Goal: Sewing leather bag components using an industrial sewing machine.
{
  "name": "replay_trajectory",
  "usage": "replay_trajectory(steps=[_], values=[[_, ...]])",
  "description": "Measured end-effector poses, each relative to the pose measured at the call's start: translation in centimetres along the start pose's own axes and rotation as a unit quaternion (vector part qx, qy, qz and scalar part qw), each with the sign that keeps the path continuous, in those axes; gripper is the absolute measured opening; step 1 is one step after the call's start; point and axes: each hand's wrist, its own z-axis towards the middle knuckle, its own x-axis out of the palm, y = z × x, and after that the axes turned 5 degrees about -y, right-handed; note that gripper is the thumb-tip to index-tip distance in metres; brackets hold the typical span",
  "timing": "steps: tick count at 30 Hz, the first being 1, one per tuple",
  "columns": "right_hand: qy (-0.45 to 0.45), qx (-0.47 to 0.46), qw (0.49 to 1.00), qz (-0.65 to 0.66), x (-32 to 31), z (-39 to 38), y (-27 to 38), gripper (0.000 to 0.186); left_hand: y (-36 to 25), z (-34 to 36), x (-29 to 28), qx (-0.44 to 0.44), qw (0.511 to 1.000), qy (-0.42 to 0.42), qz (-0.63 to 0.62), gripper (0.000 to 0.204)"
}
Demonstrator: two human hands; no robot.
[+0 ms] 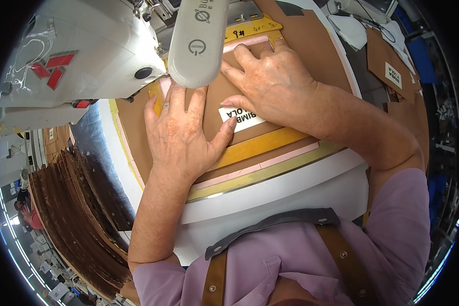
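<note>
A brown flat panel point(135, 135) with a white printed label point(239, 120) lies under a yellow template frame point(262, 140), with pink strips along it. My left hand point(181, 132) lies spread on the panel just below the machine's hanging grey arm point(195, 61), its fingertips partly hidden at that arm and its thumb on the label's left edge. My right hand point(270, 81) presses on the panel to the right, fingers apart near the frame's upper edge, thumb by the top of the label. Both hands are open.
A white sewing machine head point(102, 46) fills the upper left. Stacked brown pieces point(74, 214) stand at the lower left, and more labelled brown pieces point(380, 64) with white cloths point(349, 35) sit at the upper right. A person point(31, 217) in red is far off at the left.
</note>
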Motion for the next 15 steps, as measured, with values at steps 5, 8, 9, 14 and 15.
replay_trajectory(steps=[5, 8, 9, 14, 15], values=[[-0.050, -0.021, 0.998, -0.031, 0.5, 0.1, -0.2, 0.065, 1.2, 0.2, -0.5, 0.038, 0.999, 0.020, 0.025, 0.073], [-0.055, -0.029, 0.998, -0.027, 0.3, 0.2, -0.2, 0.063, 1.6, 0.3, -0.8, 0.057, 0.997, 0.037, 0.033, 0.074], [-0.045, -0.021, 0.998, -0.027, 0.3, 0.2, 0.0, 0.062, 1.7, 0.4, -0.9, 0.072, 0.996, 0.038, 0.034, 0.074], [-0.032, -0.009, 0.999, -0.027, 0.3, 0.3, 0.1, 0.061, 1.9, 0.6, -1.0, 0.092, 0.993, 0.051, 0.044, 0.075], [-0.040, -0.011, 0.999, -0.019, 0.4, 0.4, 0.2, 0.061, 2.1, 0.5, -1.1, 0.092, 0.993, 0.056, 0.050, 0.075]])
